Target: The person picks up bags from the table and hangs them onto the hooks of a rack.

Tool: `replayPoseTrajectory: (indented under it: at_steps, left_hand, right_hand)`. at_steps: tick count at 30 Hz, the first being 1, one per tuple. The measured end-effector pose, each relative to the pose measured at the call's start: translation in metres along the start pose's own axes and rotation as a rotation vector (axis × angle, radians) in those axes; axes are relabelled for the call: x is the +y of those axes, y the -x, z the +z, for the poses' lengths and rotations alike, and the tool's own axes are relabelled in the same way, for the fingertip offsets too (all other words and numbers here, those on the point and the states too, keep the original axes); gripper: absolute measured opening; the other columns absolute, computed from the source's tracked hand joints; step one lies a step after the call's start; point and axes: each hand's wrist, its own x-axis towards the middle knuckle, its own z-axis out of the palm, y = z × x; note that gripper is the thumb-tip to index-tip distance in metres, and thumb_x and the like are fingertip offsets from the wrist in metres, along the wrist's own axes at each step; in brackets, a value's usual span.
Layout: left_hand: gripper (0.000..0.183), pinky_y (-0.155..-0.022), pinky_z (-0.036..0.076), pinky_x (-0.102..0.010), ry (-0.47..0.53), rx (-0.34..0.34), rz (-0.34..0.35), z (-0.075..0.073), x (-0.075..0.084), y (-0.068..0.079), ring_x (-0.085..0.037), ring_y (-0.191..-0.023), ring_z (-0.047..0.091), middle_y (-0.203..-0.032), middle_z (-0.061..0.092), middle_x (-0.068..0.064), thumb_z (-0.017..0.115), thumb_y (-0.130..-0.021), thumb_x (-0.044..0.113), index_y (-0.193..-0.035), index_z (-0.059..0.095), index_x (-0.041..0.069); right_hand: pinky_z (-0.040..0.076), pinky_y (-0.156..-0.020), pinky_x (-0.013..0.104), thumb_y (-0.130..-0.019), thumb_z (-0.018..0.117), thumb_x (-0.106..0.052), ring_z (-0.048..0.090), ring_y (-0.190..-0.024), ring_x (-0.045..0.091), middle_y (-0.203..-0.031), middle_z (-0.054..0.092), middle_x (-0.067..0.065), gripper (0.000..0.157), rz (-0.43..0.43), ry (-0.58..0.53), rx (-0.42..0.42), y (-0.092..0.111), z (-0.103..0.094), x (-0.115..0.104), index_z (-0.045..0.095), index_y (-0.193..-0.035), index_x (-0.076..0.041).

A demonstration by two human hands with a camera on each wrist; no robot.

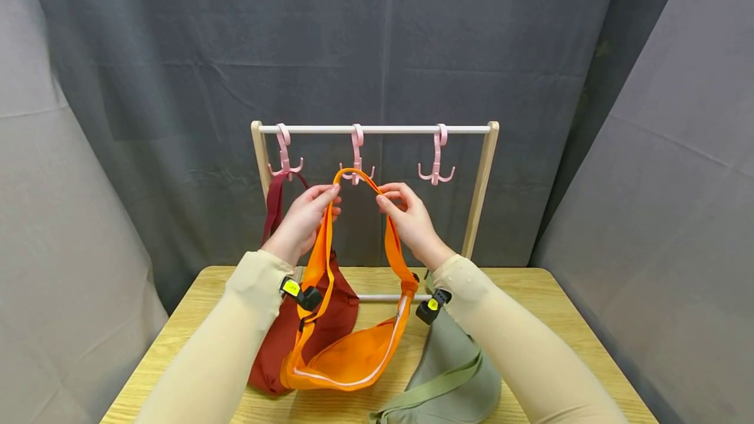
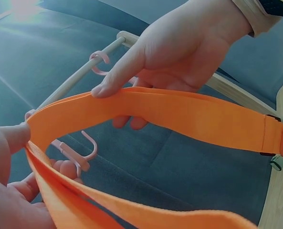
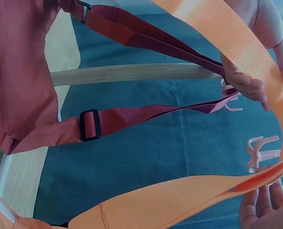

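Observation:
An orange bag with a white zip hangs from its strap, which both hands hold up in a loop. My left hand pinches the left side of the loop between thumb and fingers. On the opposite side, my right hand pinches the strap too, as the left wrist view also shows. The top of the loop is in front of the middle pink hook; whether they touch I cannot tell. Behind my left hand, a dark red bag hangs by its strap from the left pink hook.
A wooden rack with a white top bar stands on the wooden table. The right pink hook carries nothing. A grey-green bag lies on the table below my right forearm. Grey curtains surround the table.

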Motion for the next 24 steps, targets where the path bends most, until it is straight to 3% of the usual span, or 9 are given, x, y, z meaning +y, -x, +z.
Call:
replayPoseTrajectory:
  at_steps: [4, 8, 13, 24]
  left_hand:
    - [0.046, -0.115, 0.044, -0.042, 0.006, 0.002, -0.007, -0.0003, -0.0016, -0.0023, -0.019, -0.102, 0.058, -0.127, 0.059, -0.011, 0.058, -0.106, 0.035, -0.144, 0.054, 0.009]
    - [0.047, -0.115, 0.044, -0.041, 0.010, 0.009, -0.016, -0.0006, -0.0033, -0.0053, -0.019, -0.101, 0.059, -0.125, 0.059, -0.010, 0.058, -0.106, 0.035, -0.143, 0.054, 0.008]
    - [0.049, -0.115, 0.044, -0.042, 0.011, 0.016, -0.024, -0.0012, -0.0045, -0.0079, -0.019, -0.102, 0.059, -0.125, 0.059, -0.010, 0.058, -0.106, 0.036, -0.145, 0.053, 0.008]
    - [0.047, -0.115, 0.044, -0.042, 0.009, 0.012, -0.014, -0.0007, -0.0028, -0.0094, -0.020, -0.102, 0.059, -0.127, 0.059, -0.012, 0.058, -0.106, 0.036, -0.143, 0.054, 0.009]
  right_hand:
    - [0.053, -0.090, 0.033, -0.101, 0.067, -0.017, 0.066, -0.103, 0.034, -0.120, 0.066, 0.025, 0.028, 0.001, -0.003, 0.005, -0.0004, 0.0002, 0.0020, 0.064, -0.127, -0.005]
    - [0.054, -0.099, 0.045, -0.101, 0.067, -0.018, 0.068, -0.101, 0.028, -0.119, 0.066, 0.025, 0.028, 0.000, -0.001, 0.005, -0.0018, 0.0002, 0.0049, 0.063, -0.127, -0.006]
    - [0.052, -0.103, 0.052, -0.101, 0.067, -0.017, 0.068, -0.102, 0.030, -0.119, 0.067, 0.027, 0.028, -0.007, -0.010, 0.002, -0.0029, 0.0003, 0.0072, 0.063, -0.126, -0.004]
    - [0.053, -0.093, 0.035, -0.101, 0.068, -0.021, 0.066, -0.101, 0.029, -0.117, 0.068, 0.022, 0.029, -0.004, 0.000, 0.005, -0.0044, 0.0008, 0.0069, 0.065, -0.126, -0.007]
